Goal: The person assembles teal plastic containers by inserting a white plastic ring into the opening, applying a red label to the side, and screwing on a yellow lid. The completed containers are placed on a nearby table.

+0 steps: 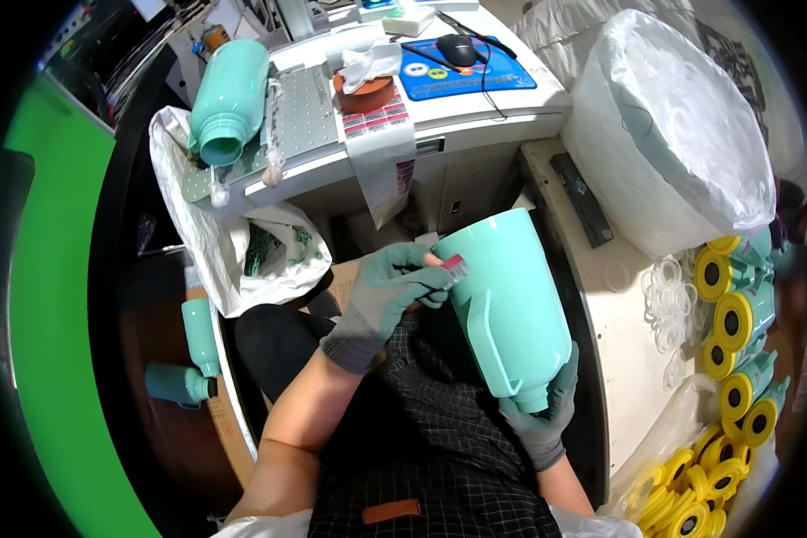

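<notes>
A glossy teal jug body [516,296] with a side handle lies tilted over my lap, its wide end up and its narrow neck toward me. My gloved right hand [547,417] cups it from below by the neck. In my gloved left hand [390,291], thumb and fingers pinch a small pink-and-silver sticker [455,269]. That sticker is against or very near the jug's left side, close to the wide rim; whether it is stuck down I cannot tell. Both gloves are grey with green-coated fingers.
Another teal jug body [233,94] lies on a perforated plate at the far left. A sticker strip [381,170] hangs off the desk beneath a brown roll [364,93]. White rings [668,300], yellow lids [690,475] and a big white bag [655,134] are at right.
</notes>
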The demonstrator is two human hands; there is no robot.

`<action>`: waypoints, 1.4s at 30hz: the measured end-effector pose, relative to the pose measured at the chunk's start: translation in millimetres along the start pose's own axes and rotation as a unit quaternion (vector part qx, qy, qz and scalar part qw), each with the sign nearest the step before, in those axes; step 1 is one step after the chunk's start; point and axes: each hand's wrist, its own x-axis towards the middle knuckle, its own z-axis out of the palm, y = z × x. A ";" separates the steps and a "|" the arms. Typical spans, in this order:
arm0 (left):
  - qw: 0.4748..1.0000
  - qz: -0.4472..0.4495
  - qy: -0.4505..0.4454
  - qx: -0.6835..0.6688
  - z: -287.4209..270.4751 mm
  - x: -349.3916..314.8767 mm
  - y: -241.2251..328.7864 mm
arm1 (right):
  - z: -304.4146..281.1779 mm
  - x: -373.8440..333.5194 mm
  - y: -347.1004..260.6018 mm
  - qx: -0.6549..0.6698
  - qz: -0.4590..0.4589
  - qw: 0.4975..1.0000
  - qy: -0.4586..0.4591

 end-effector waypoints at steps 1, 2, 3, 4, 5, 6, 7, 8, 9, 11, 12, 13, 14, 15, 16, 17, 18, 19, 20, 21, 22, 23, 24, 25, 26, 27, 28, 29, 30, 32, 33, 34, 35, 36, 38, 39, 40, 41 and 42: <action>1.000 -0.017 -0.015 -0.014 3.7 -2.5 0.1 | 0.2 0.3 0.2 -0.010 -0.012 1.000 0.004; 1.000 -0.022 -0.009 -0.012 5.8 -3.8 -1.0 | -0.7 0.8 -0.1 -0.010 -0.011 1.000 -0.001; 1.000 -0.029 -0.006 -0.007 7.2 -3.7 -1.0 | 0.2 0.1 -1.1 -0.010 -0.006 1.000 -0.002; 0.999 -0.036 -0.003 -0.001 8.4 -3.4 -0.9 | 0.8 -0.4 -2.0 -0.010 -0.002 1.000 -0.003; 0.999 -0.034 -0.001 0.001 9.3 -2.9 -1.4 | 0.9 0.2 -2.9 -0.020 -0.006 1.000 -0.003; 0.999 -0.034 0.001 0.005 9.2 -2.5 -2.8 | 1.3 0.4 -4.4 -0.030 -0.009 1.000 -0.004; 0.999 -0.034 0.003 0.008 8.8 -2.0 -4.2 | 1.3 0.3 -5.2 -0.039 -0.012 0.999 -0.004; 0.997 -0.031 0.015 0.075 7.8 -1.3 -4.8 | 1.2 -0.2 -5.3 -0.055 -0.032 0.998 -0.005; 0.989 -0.026 0.030 0.140 5.5 -1.4 -4.6 | 0.7 0.2 -5.5 -0.071 -0.054 0.996 -0.009; 0.966 0.050 0.048 0.248 -12.2 1.6 -11.5 | -1.1 0.9 -6.5 -0.077 -0.049 0.996 -0.019; 0.890 0.087 0.091 0.437 -24.1 5.2 -3.9 | -3.6 0.3 -8.4 -0.070 -0.022 0.997 -0.025; 0.846 0.057 0.129 0.515 -40.7 5.5 -1.7 | -1.5 3.5 -9.0 -0.053 -0.002 0.998 -0.025; 0.793 0.022 0.170 0.585 -61.6 6.0 -4.5 | -5.9 1.2 -11.5 0.068 0.112 0.990 -0.042; 0.778 0.056 0.181 0.599 -80.9 1.1 -3.5 | -7.0 3.8 -10.8 0.125 0.138 0.982 -0.020; 0.763 0.099 0.208 0.605 -91.5 -3.5 2.8 | -7.2 6.2 -8.8 0.181 0.167 0.969 0.002; 0.685 0.212 0.247 0.652 -105.7 -2.0 15.8 | -10.1 6.5 -1.9 0.150 0.125 0.981 0.016; 0.594 0.317 0.279 0.685 -119.7 -2.0 30.6 | -12.8 10.8 3.4 0.114 0.084 0.989 0.029; 0.561 0.346 0.319 0.681 -129.3 -3.1 54.4 | -13.6 20.9 1.3 0.074 0.065 0.994 0.042; 0.481 0.415 0.331 0.698 -144.5 0.0 80.8 | -8.7 30.3 -2.8 0.120 0.083 0.987 0.062; 0.393 0.464 0.344 0.716 -161.4 9.0 104.0 | -4.9 42.1 -9.7 0.154 0.078 0.982 0.075; 0.378 0.462 0.321 0.736 -155.5 12.1 129.5 | -2.2 54.2 -14.5 0.184 0.075 0.976 0.090; 0.308 0.436 0.287 0.795 -172.7 19.5 148.9 | 5.0 66.2 -15.2 0.200 0.060 0.974 0.085; 0.238 0.404 0.250 0.847 -195.9 29.7 163.3 | 13.9 78.4 -13.0 0.213 0.046 0.973 0.079; 0.214 0.422 0.211 0.855 -219.0 38.1 173.9 | 24.1 92.3 -14.2 0.230 0.033 0.970 0.070; 0.191 0.438 0.171 0.862 -243.3 46.5 181.6 | 37.3 111.8 -25.4 0.251 0.016 0.966 0.064; 0.170 0.456 0.129 0.864 -256.9 51.7 186.4 | 51.4 128.8 -40.2 0.278 0.020 0.958 0.072; 0.219 0.459 0.146 0.849 -235.0 49.9 190.4 | 57.1 141.8 -48.3 0.293 0.024 0.952 0.090; 0.267 0.459 0.161 0.832 -213.8 36.2 188.0 | 58.1 153.3 -38.7 0.220 -0.030 0.971 0.083; 0.313 0.455 0.172 0.816 -187.6 12.1 185.0 | 60.3 166.6 -42.0 0.178 -0.071 0.977 0.091; 0.409 0.489 0.223 0.737 -151.8 -46.8 163.2 | 64.7 194.9 -49.3 0.048 -0.143 0.985 0.081; 0.421 0.522 0.237 0.703 -138.8 -78.3 147.0 | 74.7 211.6 -60.5 0.045 -0.177 0.979 0.087; 0.427 0.546 0.253 0.675 -127.6 -111.9 133.8 | 85.9 228.8 -82.0 0.028 -0.194 0.978 0.065; 0.513 0.561 0.209 0.614 -116.5 -139.8 128.3 | 99.0 246.7 -100.1 -0.037 -0.242 0.968 0.055; 0.595 0.573 0.161 0.540 -110.1 -156.8 114.9 | 116.0 261.8 -120.7 -0.034 -0.267 0.962 0.038; 0.851 0.339 0.177 0.361 -100.2 -184.0 69.0 | 165.8 283.9 -153.4 -0.081 -0.317 0.945 -0.001; 0.878 0.299 0.169 0.333 -97.3 -184.9 54.0 | 193.2 293.7 -165.7 -0.089 -0.336 0.937 -0.032; 0.758 0.439 0.131 0.464 -94.2 -171.7 50.5 | 214.1 305.1 -176.5 -0.109 -0.346 0.930 -0.057; 0.813 0.383 0.138 0.416 -93.8 -168.8 30.8 | 243.8 318.2 -179.2 -0.109 -0.390 0.913 -0.043; 0.858 0.323 0.152 0.368 -95.9 -174.3 6.1 | 268.1 323.3 -194.4 -0.127 -0.392 0.909 -0.063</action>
